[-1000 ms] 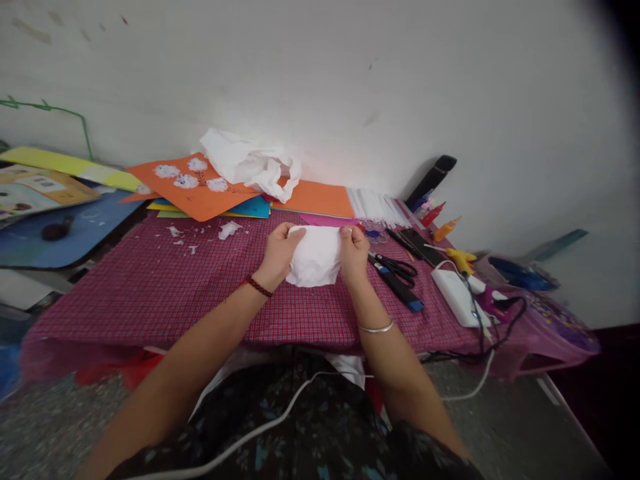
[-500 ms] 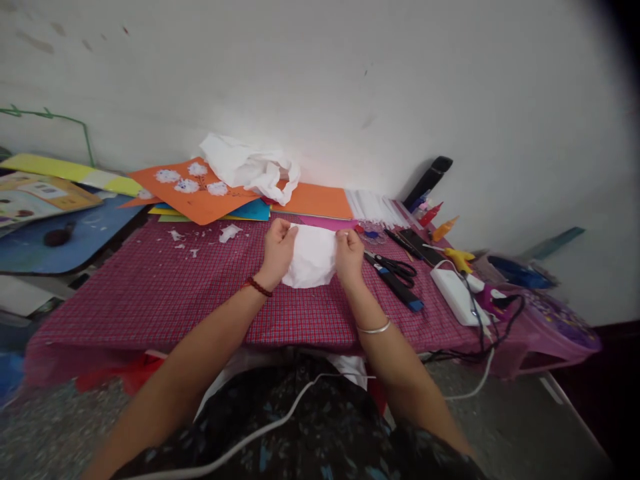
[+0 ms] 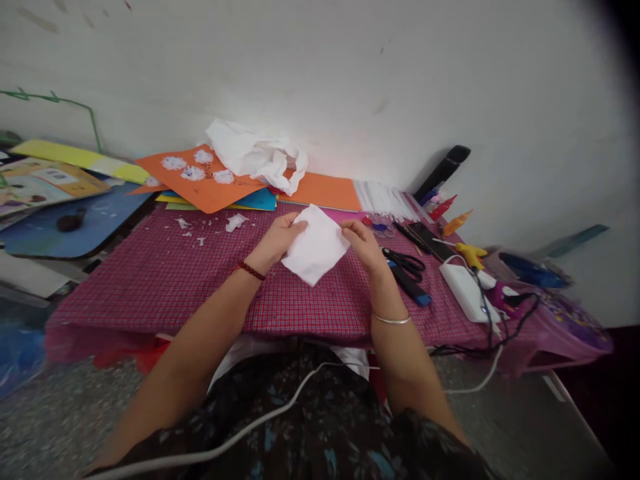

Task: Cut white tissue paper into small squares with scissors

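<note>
Work table: red checked tablecloth (image 3: pixel 200 293). Directly on cloth, rear left: white torn scraps (image 3: pixel 235 223), stacked coloured sheets (image 3: pixel 259 199). Rear centre: orange sheet (image 3: pixel 320 190), white strips (image 3: pixel 383 200) just beside. Right: black-handled scissors (image 3: pixel 411 264) next to blue-and-black tool (image 3: pixel 413 289); white power strip (image 3: pixel 465 293) near the edge.

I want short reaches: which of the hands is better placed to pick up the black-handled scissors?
Right, probably: the right hand is nearer the black-handled scissors, while the left hand grips the white paper.
</note>
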Motion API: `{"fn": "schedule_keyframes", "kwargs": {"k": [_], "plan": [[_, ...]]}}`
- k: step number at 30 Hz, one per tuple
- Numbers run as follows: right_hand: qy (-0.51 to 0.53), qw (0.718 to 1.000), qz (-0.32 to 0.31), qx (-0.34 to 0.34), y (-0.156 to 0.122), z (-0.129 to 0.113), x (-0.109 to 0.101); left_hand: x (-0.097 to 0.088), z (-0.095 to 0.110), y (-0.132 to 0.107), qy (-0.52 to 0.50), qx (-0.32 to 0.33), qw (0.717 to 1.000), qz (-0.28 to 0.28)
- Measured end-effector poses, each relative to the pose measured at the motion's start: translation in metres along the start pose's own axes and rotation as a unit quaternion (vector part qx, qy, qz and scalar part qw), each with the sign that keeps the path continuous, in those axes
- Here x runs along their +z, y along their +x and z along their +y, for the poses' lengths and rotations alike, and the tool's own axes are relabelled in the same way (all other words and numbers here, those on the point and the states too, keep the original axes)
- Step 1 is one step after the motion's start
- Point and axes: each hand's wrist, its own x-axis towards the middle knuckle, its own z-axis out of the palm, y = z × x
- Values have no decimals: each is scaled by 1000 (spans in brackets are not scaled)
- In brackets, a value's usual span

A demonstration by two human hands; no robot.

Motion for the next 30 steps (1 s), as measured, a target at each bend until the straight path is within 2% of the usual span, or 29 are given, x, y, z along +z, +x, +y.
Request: {"fn": "schedule_keyframes", "kwargs": {"k": [3, 5, 7, 10, 12, 15, 17, 20, 25, 28, 30], "plan": [[56, 995, -84, 1, -7, -10, 0, -3, 4, -5, 64, -99, 989, -90], [46, 992, -120, 0, -10, -12, 8, -2, 3, -8, 88, -132, 979, -131], [-4, 995, -97, 0, -10, -8, 19, 0, 1, -9, 93, -133, 975, -153], [-52, 999, 13, -10, -5, 3, 33, -2, -2, -7, 98, -118, 975, -162], [-55, 995, 83, -20, -1, 10, 35, -7, -1, -2, 97, -90, 982, -135], [-58, 986, 151, -30, 3, 15, 31, -14, 0, 6, 70, -11, 997, -41], [-55, 982, 177, -35, 3, 15, 30, -14, -1, 9, 41, 35, 998, 25], [-48, 980, 188, -43, 0, 14, 35, -2, -7, 5, 28, 85, 991, 96], [-35, 985, 163, -37, 1, 17, 42, 18, -14, -4, 121, 145, 981, 49], [-33, 979, 197, -35, 4, 18, 36, 15, -11, 0, 105, 195, 967, 125], [-33, 977, 205, -37, 5, 17, 33, 9, -9, 4, 87, 197, 964, 153]]}}
